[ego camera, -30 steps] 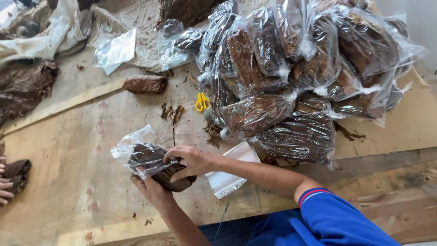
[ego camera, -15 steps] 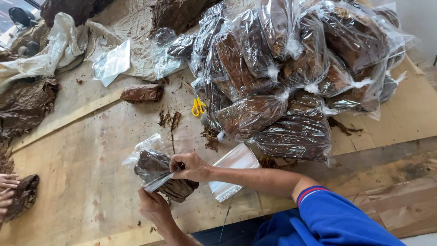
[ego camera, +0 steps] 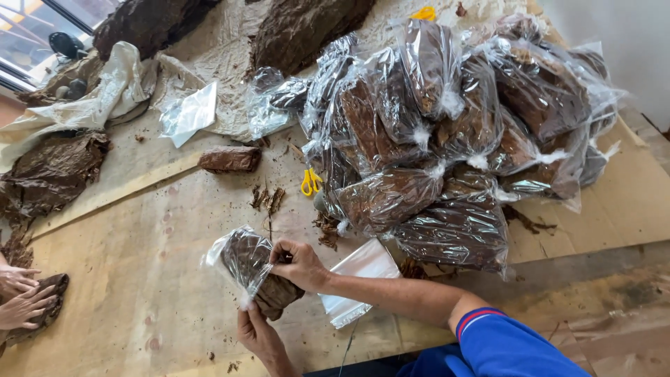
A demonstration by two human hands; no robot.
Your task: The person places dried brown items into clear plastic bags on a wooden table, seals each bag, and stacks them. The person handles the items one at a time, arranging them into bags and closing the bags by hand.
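At the far left we see two hands of another person [ego camera: 21,297] pressed on dark leaves. One loose brown bundle [ego camera: 230,159] lies on the wooden table [ego camera: 125,244], and one pair of yellow scissors [ego camera: 310,182] beside the pile of filled bags [ego camera: 453,139]. Our left hand [ego camera: 257,328] grips from below the one bundle in a clear bag [ego camera: 255,269]. Its long axis runs from upper left down to lower right. Our right hand [ego camera: 300,264] pinches its top edge. One stack of empty bags [ego camera: 356,279] lies just right.
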